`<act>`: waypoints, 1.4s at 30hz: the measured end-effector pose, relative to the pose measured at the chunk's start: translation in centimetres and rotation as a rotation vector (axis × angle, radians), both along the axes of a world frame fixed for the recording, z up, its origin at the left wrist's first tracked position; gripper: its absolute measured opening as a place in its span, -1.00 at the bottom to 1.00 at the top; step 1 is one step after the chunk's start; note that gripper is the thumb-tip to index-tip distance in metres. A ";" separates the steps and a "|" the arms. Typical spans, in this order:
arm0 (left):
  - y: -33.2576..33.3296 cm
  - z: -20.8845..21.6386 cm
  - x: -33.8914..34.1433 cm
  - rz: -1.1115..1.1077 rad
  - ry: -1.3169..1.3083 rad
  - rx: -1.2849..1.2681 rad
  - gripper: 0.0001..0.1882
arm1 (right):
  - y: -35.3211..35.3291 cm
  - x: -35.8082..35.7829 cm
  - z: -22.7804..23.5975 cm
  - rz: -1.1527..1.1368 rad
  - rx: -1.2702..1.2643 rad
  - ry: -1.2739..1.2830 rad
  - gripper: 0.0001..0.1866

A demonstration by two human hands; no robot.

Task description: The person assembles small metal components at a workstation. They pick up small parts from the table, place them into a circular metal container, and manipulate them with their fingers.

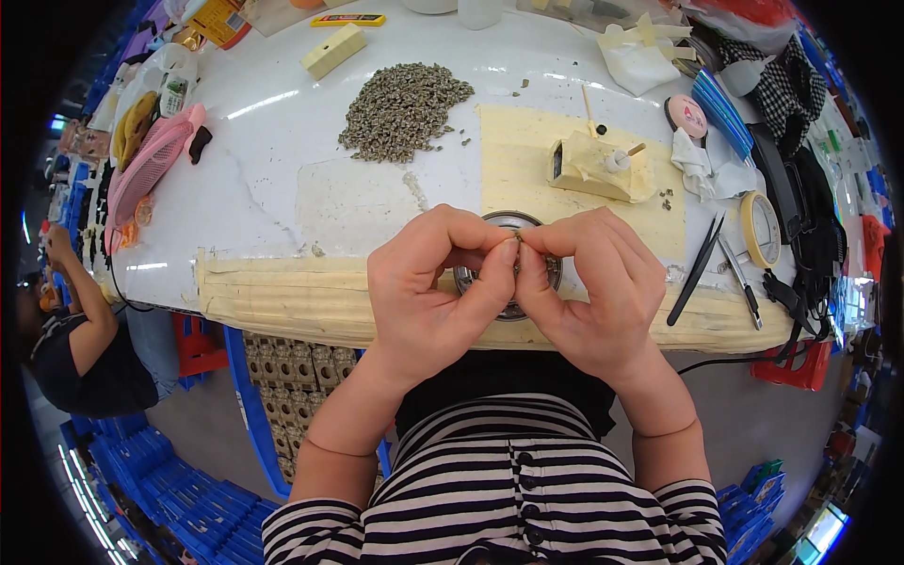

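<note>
My left hand point(433, 287) and my right hand point(595, 287) meet at the fingertips over a round steel dish point(508, 218) at the table's front edge. Both thumbs and index fingers pinch a tiny metal piece point(518, 241), mostly hidden between them; its exact kind is too small to tell. The dish is partly covered by my fingers, so its contents hardly show. Beyond my left hand lies a heap of small grey-brown metal parts point(400, 111). Ahead of my right hand stands a small block wrapped in cream tape point(603, 168), with a stick and a white nozzle on top.
To the right lie black tweezers point(695, 271), a pen-like tool point(740, 281) and a tape roll point(759, 230). A pink mesh fan point(155, 174) stands at the left. Below the table's taped edge point(282, 290), a blue crate point(247, 405) holds metal parts. Another person point(89, 348) sits at far left.
</note>
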State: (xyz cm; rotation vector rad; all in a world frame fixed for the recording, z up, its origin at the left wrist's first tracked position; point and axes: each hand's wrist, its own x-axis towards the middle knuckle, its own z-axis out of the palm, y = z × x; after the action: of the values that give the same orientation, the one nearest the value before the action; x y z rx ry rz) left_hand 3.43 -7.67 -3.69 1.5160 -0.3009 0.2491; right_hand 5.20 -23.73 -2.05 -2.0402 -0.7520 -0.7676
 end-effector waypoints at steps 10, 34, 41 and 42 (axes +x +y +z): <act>-0.3 -0.1 -0.2 0.100 -0.017 0.051 -0.94 | -0.6 0.2 0.4 0.034 -0.060 0.034 -0.81; 0.1 0.4 -0.3 -0.040 0.157 -0.155 -0.94 | -0.4 0.3 0.0 0.046 -0.055 -0.038 -0.79; -0.1 0.2 -0.3 0.022 0.146 -0.072 -0.96 | -0.9 0.6 0.0 0.065 -0.107 -0.031 -0.79; -0.1 0.1 -0.3 0.045 0.102 -0.023 -0.96 | -0.9 0.6 -0.1 0.063 -0.110 -0.030 -0.79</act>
State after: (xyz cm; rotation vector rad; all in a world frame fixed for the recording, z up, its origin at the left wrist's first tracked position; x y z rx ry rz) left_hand 3.12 -7.82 -3.62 1.5081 -0.1819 0.2094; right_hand 5.81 -24.65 -2.13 -2.0960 -0.8887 -0.7366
